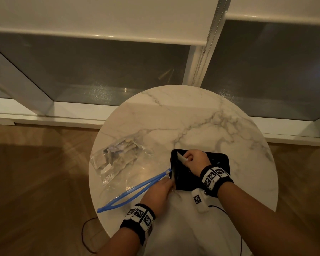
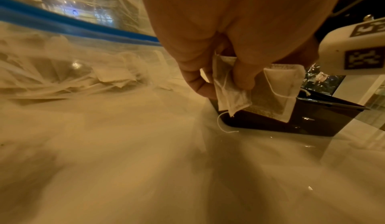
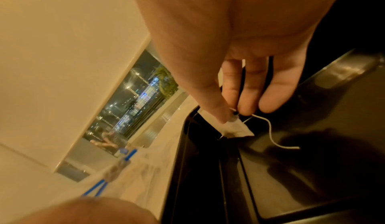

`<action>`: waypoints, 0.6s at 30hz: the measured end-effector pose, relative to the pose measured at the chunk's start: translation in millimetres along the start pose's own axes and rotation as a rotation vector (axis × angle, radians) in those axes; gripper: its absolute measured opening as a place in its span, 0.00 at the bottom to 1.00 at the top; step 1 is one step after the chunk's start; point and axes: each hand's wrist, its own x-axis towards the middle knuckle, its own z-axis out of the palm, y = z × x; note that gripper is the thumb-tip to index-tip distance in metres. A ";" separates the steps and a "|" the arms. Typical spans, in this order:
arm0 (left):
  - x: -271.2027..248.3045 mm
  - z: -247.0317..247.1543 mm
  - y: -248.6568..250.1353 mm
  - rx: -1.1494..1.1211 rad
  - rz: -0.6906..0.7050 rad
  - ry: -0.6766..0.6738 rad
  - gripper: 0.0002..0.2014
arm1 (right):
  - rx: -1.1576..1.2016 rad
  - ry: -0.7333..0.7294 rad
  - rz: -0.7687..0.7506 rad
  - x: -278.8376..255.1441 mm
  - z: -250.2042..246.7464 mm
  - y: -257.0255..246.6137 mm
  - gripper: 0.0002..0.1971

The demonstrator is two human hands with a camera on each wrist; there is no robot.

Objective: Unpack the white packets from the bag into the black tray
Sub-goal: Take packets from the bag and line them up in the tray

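While our right hand (image 1: 194, 157) pinches one white packet (image 1: 181, 157) over the black tray's (image 1: 222, 159) far-left corner, our left hand (image 2: 208, 49) grips more packets (image 2: 231, 96); clear bag (image 1: 118, 163) holds others.

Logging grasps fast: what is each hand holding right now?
Left hand: pinching white packets beside the black tray.
Right hand: pinching one white packet over the tray.

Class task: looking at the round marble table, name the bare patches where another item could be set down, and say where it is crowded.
The table is bare across its far half, beyond the clear bag and black tray. A narrower bare strip runs right of the tray. The near-left is crowded: bag, tray, left hand, right hand.
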 end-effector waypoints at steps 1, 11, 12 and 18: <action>0.0 -0.2 0.7 -0.005 0.000 0.005 0.10 | -0.037 0.002 -0.029 0.6 -0.5 0.0 0.05; -2.4 1.9 -0.3 0.017 0.017 0.022 0.12 | -0.363 -0.057 -0.176 10.7 -9.2 -19.8 0.06; -2.4 2.3 -0.5 0.018 0.014 0.020 0.13 | -0.420 -0.077 -0.190 11.4 -10.2 -22.8 0.06; -3.1 4.6 -2.4 0.019 0.014 0.022 0.15 | -0.666 -0.066 -0.287 17.2 -6.7 -42.7 0.11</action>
